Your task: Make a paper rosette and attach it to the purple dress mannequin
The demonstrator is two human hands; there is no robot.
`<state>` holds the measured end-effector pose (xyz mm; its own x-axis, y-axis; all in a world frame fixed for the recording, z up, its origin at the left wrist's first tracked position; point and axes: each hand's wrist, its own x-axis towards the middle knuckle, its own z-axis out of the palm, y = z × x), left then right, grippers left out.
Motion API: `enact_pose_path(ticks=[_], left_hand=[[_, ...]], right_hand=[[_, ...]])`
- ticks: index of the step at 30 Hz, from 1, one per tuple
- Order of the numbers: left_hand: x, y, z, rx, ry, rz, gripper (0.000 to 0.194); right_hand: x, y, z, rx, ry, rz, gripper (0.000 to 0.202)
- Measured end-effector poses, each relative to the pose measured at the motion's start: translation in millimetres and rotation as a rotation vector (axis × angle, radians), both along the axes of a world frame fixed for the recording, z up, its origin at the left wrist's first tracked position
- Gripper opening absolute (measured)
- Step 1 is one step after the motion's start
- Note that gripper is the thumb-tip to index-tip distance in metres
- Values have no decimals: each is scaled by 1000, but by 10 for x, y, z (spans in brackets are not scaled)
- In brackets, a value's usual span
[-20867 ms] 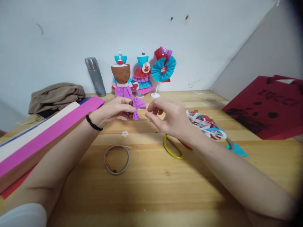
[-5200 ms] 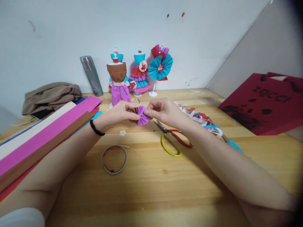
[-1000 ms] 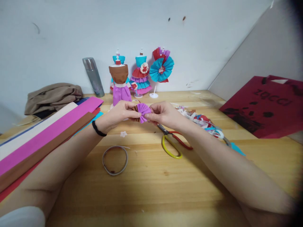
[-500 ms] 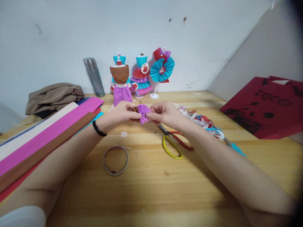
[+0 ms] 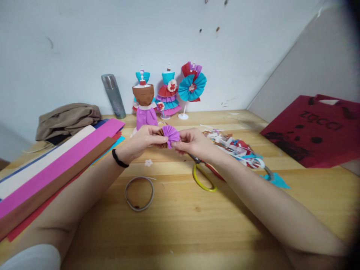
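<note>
A small pleated paper rosette (image 5: 170,134), purple on the right and brown on the left, is held up between my two hands over the table. My left hand (image 5: 143,140) pinches its brown side between thumb and fingers. At its lower right edge, my right hand (image 5: 191,141) grips the purple side with thumb and forefinger. Behind my left hand stands a small dress form (image 5: 143,96) in a brown top and purple skirt. Scissors (image 5: 204,180) with red and yellow handles lie below my right hand. A small white paper flower (image 5: 148,162) lies below the left.
A coiled grey cord (image 5: 139,210) lies in front. Paper strips (image 5: 64,153) and brown cloth (image 5: 67,117) are at left. A flask (image 5: 113,95) and more dressed forms (image 5: 168,93) stand by the wall. Paper scraps (image 5: 233,146) and a red bag (image 5: 312,131) are at right.
The purple pleats now show more fully, spread like a fan. My right fingers have shifted down along the rosette's edge. The whole view has tilted slightly upward.
</note>
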<state>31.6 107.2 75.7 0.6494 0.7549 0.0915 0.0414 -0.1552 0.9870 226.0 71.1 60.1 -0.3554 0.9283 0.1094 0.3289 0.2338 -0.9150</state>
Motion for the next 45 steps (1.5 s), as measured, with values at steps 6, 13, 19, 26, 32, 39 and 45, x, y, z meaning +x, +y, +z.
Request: enact_pose_path(ticks=[6,13,19,26,32,39,45], left_hand=[[-36,22,2,70,111,-1,19],[-47,68,-99,-43,5,51,21],[-12,76,-179,-140,-18,21,22],[4,48,-149,-128,32,27,27],[15,37,-142,-143,36,-4,27],[87,21,-195,-100,61,4,13],[109,19,-225,-64,63,2,9]], right_hand=[[68,10,43,-24,7,-12,35],[72,-12,46,-47,-43,59,31],[0,41,-49,-116,46,17,28],[112,84,-14,-109,79,-29,31],[191,108,32,-8,174,-124,33],[51,46,-47,91,75,-93,27],[43,74,-169,87,85,-122,24]])
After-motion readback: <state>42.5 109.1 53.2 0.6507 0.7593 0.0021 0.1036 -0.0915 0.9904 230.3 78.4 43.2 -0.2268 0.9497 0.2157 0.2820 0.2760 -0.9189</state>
